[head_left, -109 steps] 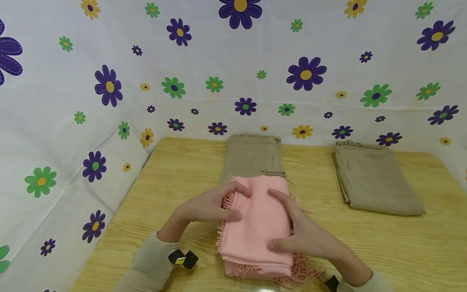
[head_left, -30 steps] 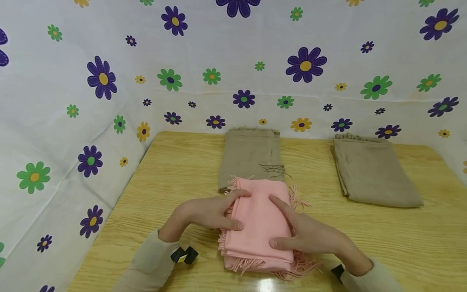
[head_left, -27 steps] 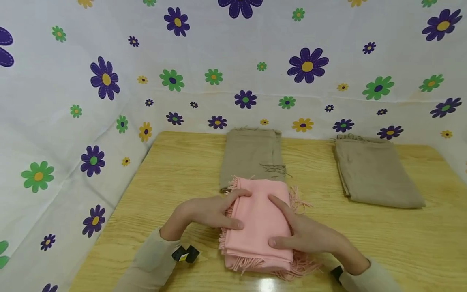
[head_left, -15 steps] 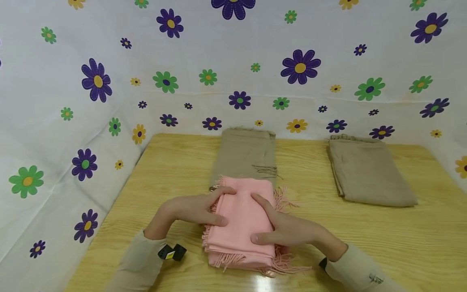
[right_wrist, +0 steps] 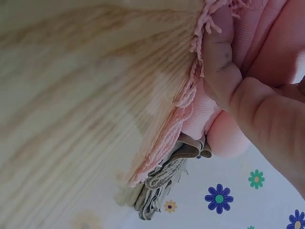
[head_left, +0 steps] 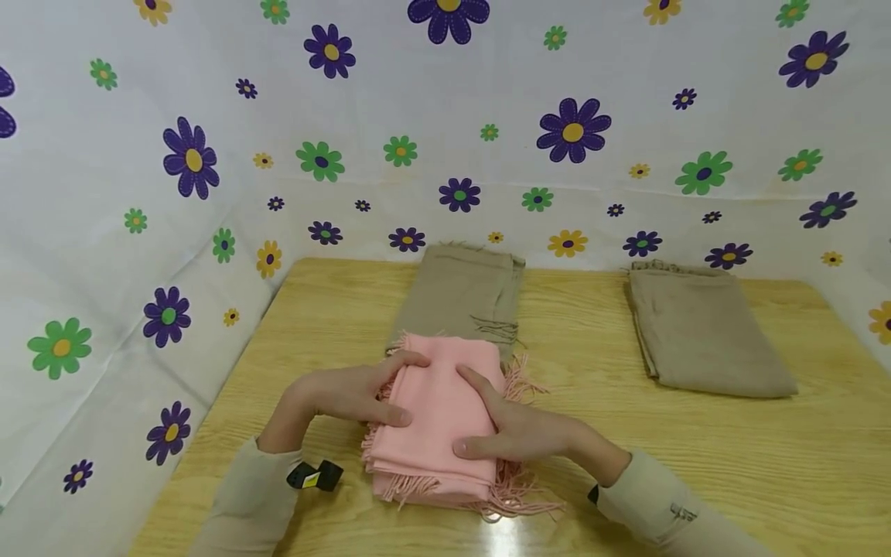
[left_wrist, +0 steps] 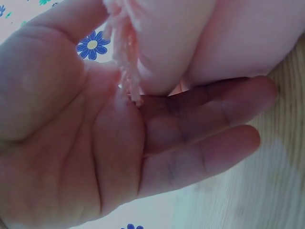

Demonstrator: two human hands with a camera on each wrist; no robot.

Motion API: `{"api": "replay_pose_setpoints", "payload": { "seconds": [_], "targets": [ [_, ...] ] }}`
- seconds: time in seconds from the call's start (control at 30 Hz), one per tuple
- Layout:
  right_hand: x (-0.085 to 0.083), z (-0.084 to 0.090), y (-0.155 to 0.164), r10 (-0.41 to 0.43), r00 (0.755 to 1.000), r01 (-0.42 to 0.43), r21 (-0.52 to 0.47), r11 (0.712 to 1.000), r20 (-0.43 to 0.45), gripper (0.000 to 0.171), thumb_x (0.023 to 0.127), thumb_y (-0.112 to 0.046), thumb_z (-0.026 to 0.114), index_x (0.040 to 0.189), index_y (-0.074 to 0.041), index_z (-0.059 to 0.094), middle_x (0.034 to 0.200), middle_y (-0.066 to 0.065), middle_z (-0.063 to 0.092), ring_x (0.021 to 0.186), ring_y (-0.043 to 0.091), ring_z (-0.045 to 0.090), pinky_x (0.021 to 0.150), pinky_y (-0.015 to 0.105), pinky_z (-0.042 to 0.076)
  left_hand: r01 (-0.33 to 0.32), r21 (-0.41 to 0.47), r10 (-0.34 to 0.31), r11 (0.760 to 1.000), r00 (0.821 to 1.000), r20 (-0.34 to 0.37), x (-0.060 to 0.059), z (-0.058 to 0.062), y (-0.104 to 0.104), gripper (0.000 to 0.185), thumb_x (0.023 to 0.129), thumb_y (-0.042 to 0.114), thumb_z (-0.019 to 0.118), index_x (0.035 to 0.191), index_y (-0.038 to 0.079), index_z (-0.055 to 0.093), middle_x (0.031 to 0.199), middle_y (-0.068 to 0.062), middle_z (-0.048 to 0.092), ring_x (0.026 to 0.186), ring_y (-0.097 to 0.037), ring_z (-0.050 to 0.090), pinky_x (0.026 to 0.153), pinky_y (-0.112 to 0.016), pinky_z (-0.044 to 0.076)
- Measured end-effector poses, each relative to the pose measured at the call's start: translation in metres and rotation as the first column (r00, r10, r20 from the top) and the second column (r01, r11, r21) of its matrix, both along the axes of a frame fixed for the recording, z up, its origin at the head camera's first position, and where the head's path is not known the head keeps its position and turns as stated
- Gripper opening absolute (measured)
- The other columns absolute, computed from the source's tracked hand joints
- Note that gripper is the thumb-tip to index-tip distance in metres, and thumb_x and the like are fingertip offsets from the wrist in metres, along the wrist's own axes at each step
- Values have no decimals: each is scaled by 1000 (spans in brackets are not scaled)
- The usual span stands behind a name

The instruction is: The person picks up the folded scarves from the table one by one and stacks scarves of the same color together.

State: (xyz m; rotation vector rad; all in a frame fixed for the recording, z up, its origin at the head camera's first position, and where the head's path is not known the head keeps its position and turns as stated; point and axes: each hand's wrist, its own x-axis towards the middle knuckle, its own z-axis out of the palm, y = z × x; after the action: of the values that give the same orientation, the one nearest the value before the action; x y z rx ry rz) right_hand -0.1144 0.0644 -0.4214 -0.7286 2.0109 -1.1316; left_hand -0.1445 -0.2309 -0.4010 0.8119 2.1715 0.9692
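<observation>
Head view: left hand (head_left: pixel 348 394) and right hand (head_left: pixel 518 433) clasp the folded pink scarf (head_left: pixel 435 418) between them, its long axis running away toward the tan scarf (head_left: pixel 459 298).

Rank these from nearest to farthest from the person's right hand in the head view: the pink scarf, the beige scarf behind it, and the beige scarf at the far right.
From the right hand:
1. pink scarf, gripped at its right edge.
2. middle beige scarf, just behind the pink one.
3. right beige scarf, far right of the table.
</observation>
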Motion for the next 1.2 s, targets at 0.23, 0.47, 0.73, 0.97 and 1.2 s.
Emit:
{"api": "replay_pose_setpoints", "payload": {
  "seconds": [0.23,0.47,0.73,0.97,1.2],
  "targets": [
    [-3,2,2,4,1000,-4,7,1000,-22,93,95,-49,61,157,-38,-8,142,20,46,118,15,55,99,36,42,-14,4,14,1000,1000,1,-1,-5,-2,72,95,37,66,151,26,23,144,-17,37,118,-22,48,95,-33,46],
    [-24,16,27,-16,996,18,19,1000,-88,77,100,-44,55,160,-29,9,130,18,53,99,26,61,77,41,54,-78,-31,81,996,991,103,-11,4,-11,70,99,38,59,154,28,17,115,-18,55,79,-21,63,70,-40,54],
    [-74,13,52,-284,958,281,-67,957,-33,70,103,-32,53,159,-18,13,133,30,44,96,37,60,75,46,54,-284,-87,281,955,959,-45,-57,12,-15,66,104,41,48,153,9,19,110,-19,62,90,-31,61,73,-39,50],
    [-112,2,48,-459,873,483,-161,860,168,85,98,-19,62,160,-19,3,150,35,24,134,51,39,95,54,49,-395,-21,394,918,918,-39,-102,-7,-11,69,102,27,53,155,11,14,141,-31,43,121,-41,53,91,-50,49],
    [-122,-6,38,-483,797,582,-244,776,363,91,96,-3,59,159,-19,-4,144,36,36,134,50,39,96,56,48,-477,86,468,875,877,105,-126,-23,-6,72,98,21,58,157,16,17,147,-28,39,129,-41,48,97,-52,49]
  ]
}}
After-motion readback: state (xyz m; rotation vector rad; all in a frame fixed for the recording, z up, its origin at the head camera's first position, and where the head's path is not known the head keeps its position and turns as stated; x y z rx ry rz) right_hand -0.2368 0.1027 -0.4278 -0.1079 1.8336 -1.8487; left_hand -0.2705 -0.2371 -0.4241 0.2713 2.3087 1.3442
